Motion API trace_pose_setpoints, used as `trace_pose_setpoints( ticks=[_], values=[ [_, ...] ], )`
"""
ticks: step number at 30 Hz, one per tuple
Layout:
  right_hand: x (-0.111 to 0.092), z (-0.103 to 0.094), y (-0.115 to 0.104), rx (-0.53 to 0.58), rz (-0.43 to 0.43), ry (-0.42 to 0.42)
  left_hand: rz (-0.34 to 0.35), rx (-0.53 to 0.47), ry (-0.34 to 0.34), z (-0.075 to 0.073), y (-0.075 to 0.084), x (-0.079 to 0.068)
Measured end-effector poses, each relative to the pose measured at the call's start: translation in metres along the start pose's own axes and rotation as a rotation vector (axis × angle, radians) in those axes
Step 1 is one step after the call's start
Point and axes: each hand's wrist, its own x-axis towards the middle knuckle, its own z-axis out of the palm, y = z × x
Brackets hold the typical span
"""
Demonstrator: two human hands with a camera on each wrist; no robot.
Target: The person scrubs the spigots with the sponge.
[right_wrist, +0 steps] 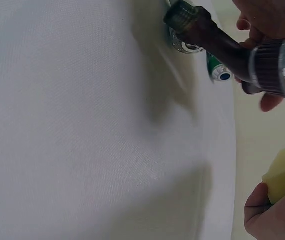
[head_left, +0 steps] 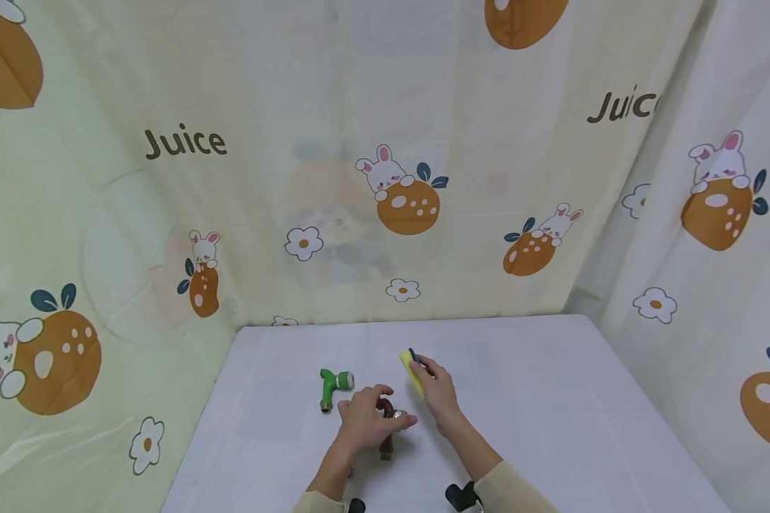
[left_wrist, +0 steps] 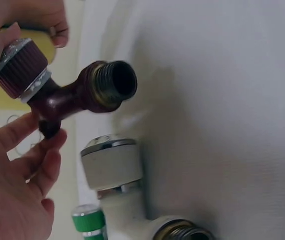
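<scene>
My left hand (head_left: 367, 422) holds a dark red tap (left_wrist: 65, 100) above the table, its thumb at the ribbed knob and its fingertips at the spout. The tap's brass threaded end (left_wrist: 113, 82) points away from the palm. In my right hand (head_left: 441, 397) is a yellow sponge (head_left: 411, 374) with a dark backing, gripped between thumb and fingers and apart from the tap. A white tap (left_wrist: 117, 167) with a chrome-rimmed knob sits below the left hand in the left wrist view; the hand hides it in the head view. Beyond lies a green tap (head_left: 330, 389).
A white cloth covers the table (head_left: 552, 427). Printed curtains (head_left: 334, 107) hang behind and at both sides, close to the table's far edge. Black wrist-worn pieces (head_left: 462, 496) show near the sleeves.
</scene>
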Motion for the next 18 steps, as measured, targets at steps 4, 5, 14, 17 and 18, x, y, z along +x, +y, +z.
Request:
trace_pose_setpoints(
  ticks=[4, 5, 14, 17, 18],
  values=[
    [0.0, 0.001, -0.001, -0.006, 0.005, -0.001, -0.012, 0.127, 0.042, 0.01, -0.001, -0.001],
    [0.0, 0.001, -0.001, -0.004, 0.008, -0.002, -0.022, 0.147, 0.045, 0.012, -0.001, -0.001],
    [-0.003, 0.004, -0.003, 0.009, 0.0, -0.022, -0.129, 0.25, 0.029, 0.031, -0.008, -0.001],
    [-0.004, 0.005, -0.003, 0.002, 0.0, -0.031, -0.18, 0.3, 0.058, 0.037, -0.009, -0.001],
    [-0.004, 0.005, -0.002, -0.002, 0.002, -0.036, -0.196, 0.311, 0.064, 0.039, -0.009, -0.001]
  ],
)
